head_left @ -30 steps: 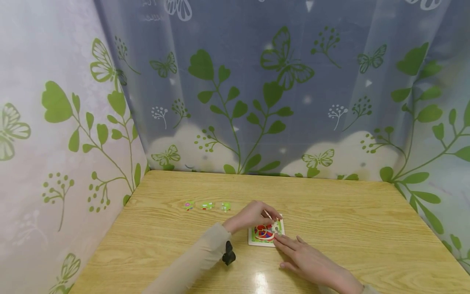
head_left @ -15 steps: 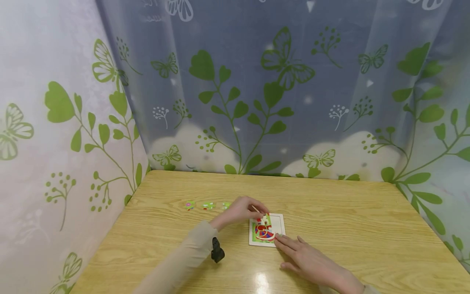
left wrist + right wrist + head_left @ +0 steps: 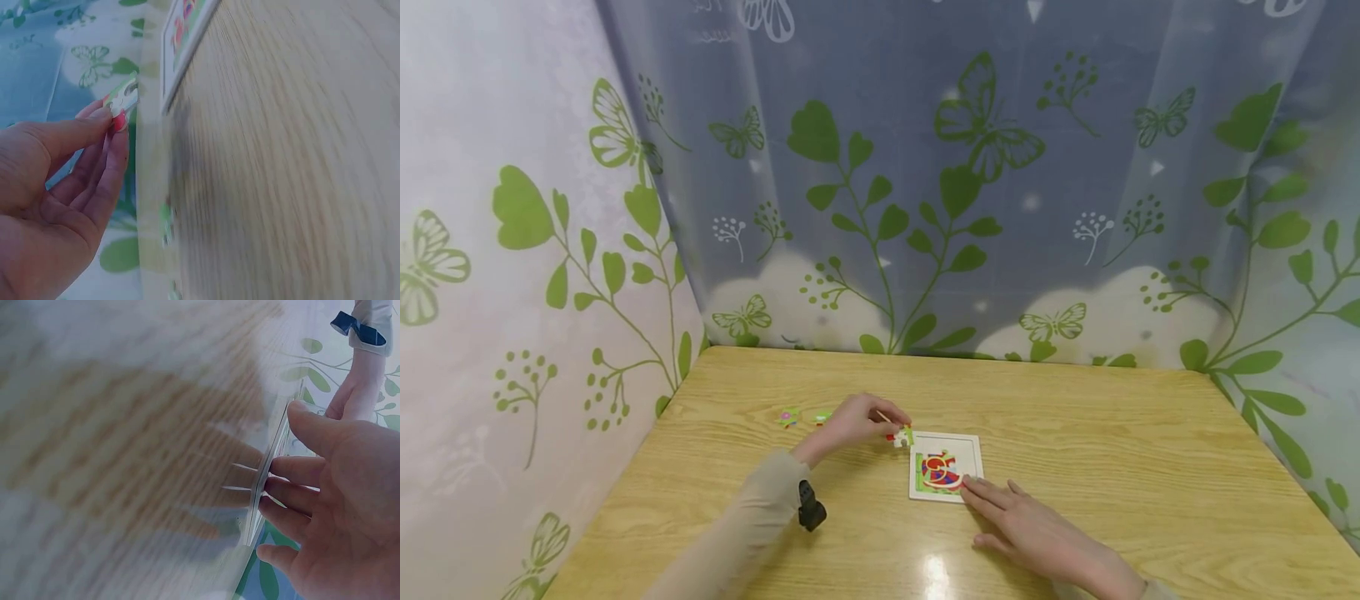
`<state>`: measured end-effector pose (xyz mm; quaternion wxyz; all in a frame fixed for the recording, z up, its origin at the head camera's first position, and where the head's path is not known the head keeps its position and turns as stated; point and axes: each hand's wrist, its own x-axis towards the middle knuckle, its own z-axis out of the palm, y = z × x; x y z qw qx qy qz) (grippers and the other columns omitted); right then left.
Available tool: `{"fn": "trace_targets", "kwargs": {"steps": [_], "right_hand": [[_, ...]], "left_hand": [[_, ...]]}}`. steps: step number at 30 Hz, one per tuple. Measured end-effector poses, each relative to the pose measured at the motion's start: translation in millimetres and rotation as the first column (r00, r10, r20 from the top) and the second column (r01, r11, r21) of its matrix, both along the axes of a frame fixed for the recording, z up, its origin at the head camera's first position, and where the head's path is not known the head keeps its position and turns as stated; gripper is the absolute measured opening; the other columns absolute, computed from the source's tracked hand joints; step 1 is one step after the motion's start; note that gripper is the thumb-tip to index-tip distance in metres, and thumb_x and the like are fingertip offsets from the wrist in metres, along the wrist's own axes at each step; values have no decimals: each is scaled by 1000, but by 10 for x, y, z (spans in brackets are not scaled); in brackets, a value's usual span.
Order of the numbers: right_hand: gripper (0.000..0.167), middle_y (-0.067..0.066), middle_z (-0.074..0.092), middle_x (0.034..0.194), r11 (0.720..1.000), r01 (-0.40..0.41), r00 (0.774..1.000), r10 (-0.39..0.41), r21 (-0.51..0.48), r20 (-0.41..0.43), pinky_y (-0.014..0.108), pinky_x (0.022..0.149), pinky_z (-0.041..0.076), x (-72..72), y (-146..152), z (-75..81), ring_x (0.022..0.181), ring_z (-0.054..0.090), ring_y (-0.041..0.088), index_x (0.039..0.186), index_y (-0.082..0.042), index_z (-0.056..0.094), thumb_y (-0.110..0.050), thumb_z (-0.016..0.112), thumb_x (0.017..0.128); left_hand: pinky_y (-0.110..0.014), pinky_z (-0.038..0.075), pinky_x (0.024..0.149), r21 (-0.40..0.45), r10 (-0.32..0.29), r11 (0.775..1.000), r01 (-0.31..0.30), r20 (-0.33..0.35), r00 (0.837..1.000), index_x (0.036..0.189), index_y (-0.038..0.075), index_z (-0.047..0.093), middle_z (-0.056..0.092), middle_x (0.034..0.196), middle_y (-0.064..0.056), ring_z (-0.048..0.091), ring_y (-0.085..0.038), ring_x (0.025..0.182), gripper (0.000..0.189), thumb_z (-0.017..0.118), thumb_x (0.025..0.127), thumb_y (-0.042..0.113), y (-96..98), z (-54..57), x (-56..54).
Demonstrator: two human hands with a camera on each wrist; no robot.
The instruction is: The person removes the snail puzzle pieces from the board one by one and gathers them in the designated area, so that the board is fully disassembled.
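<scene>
My left hand (image 3: 852, 422) pinches a jigsaw piece (image 3: 903, 437) between thumb and fingers, just off the tray's upper left corner. In the left wrist view this piece (image 3: 123, 105) shows green, white and red, held raised by the fingertips. The white square puzzle tray (image 3: 967, 454) lies flat on the table. Joined red, blue and green pieces (image 3: 938, 475) fill its lower left part; bare white shows along the top and right. My right hand (image 3: 1033, 530) rests with straight fingers at the tray's lower right corner. From the right wrist, those fingertips (image 3: 270, 485) meet the tray's edge.
A loose jigsaw piece (image 3: 787, 417) with a pink patch lies left of the tray. Beside it, another green piece (image 3: 822, 418) is partly covered by my left hand. The wooden table (image 3: 1112, 450) ends at a patterned curtain (image 3: 880, 275). A black wrist strap (image 3: 810, 507) sits on my left sleeve.
My left hand has lifted the jigsaw piece out of the tray and carried it left, baring the tray's upper part. The right hand stays at the corner.
</scene>
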<state>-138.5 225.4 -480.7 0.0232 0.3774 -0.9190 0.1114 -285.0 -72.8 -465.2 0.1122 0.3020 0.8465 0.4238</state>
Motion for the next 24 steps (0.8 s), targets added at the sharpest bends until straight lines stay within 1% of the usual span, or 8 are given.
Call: {"fn": "trace_targets", "kwargs": {"steps": [4,6,9,12,15,19,24], "right_hand": [[62,19,50,150,1000,-7,1000,7,2,1,62,104,43,-4,0,-5,132,54,31,147,2,50,-41,58,102],[62,19,50,150,1000,-11,1000,11,0,-12,61,103,44,-5,2,-11,132,55,31,146,2,51,-41,59,102],[61,19,51,149,1000,-20,999,19,-5,-38,61,102,45,-7,7,-22,131,56,31,145,2,52,-40,59,102],[61,19,52,149,1000,-27,998,27,-7,-59,62,101,45,-12,15,-35,131,56,31,145,2,52,-40,60,101],[61,18,53,148,999,-32,996,31,-8,-80,62,100,46,-16,20,-47,130,57,30,145,2,53,-41,60,101],[61,19,54,147,999,-37,995,36,-15,-93,62,100,46,-9,19,-46,130,57,31,144,2,53,-39,61,101],[60,19,54,146,999,-45,993,42,-22,-106,62,99,47,-9,15,-42,129,58,30,144,3,54,-38,63,100]], "left_hand": [[-24,56,73,-18,26,1000,-26,0,1000,111,11,78,75,112,-7,71,-12,86,16,68,98,10,-163,-30,-7],[-24,56,71,-26,37,999,-37,-1,999,111,10,78,75,112,-7,71,-14,86,17,67,98,9,-238,-47,-6],[-24,56,73,-32,52,998,-51,8,999,111,8,78,75,112,-9,71,-18,88,17,67,98,8,-343,-60,9],[-28,58,73,-26,44,999,-44,4,999,110,4,78,75,110,-12,72,-21,88,17,66,98,5,-431,-79,24],[-28,58,73,-42,44,998,-44,3,999,110,5,78,75,109,-11,72,-20,88,17,66,98,5,-494,-105,37],[-25,57,72,-77,40,996,-40,0,999,110,6,78,76,107,-8,71,-17,87,16,67,98,7,-542,-139,52],[-27,58,77,-70,14,997,-14,-2,1000,109,2,77,76,104,-11,72,-20,90,16,67,97,4,-578,-143,70]]}}
